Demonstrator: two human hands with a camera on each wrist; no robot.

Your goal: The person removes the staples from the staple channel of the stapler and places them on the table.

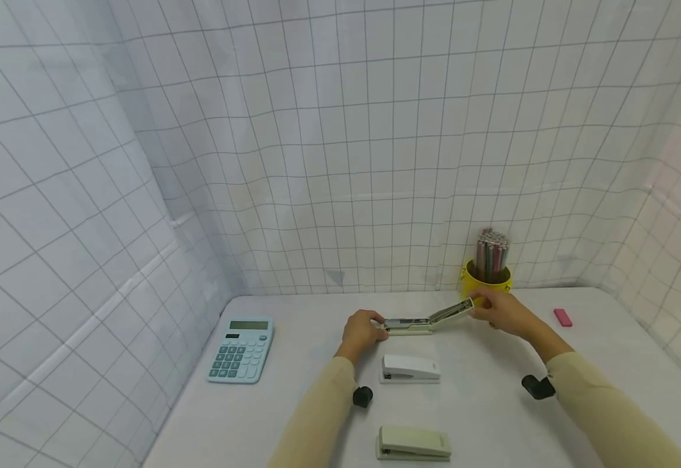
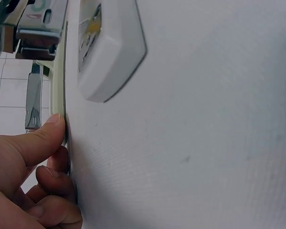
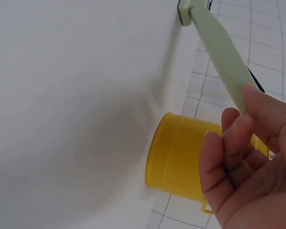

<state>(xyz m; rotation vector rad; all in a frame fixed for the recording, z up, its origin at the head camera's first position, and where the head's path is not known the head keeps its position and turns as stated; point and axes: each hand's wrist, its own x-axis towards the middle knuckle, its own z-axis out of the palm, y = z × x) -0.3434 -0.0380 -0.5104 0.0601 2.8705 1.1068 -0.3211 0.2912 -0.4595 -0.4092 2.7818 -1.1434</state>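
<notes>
A pale green stapler point(image 1: 408, 330) lies opened out on the table, its top cover point(image 1: 450, 313) swung back to the right and tilted upward. My left hand point(image 1: 361, 334) pinches the left end of its base; in the left wrist view the thumb point(image 2: 40, 138) lies along the base edge point(image 2: 58, 95). With thumb and fingers, my right hand point(image 1: 503, 312) holds the free end of the cover point(image 3: 224, 62). Nearer to me is a white stapler point(image 1: 410, 368), closed. Another pale green stapler point(image 1: 413, 443), also closed, lies closest to me.
Behind the right hand stands a yellow bucket point(image 3: 181, 157) with a bundle of pencils point(image 1: 492, 253). A light blue calculator point(image 1: 240, 351) lies at the left. On the right is a pink eraser-like block point(image 1: 562, 317). Grid-patterned curtain point(image 1: 346, 162) encloses the table's back and sides.
</notes>
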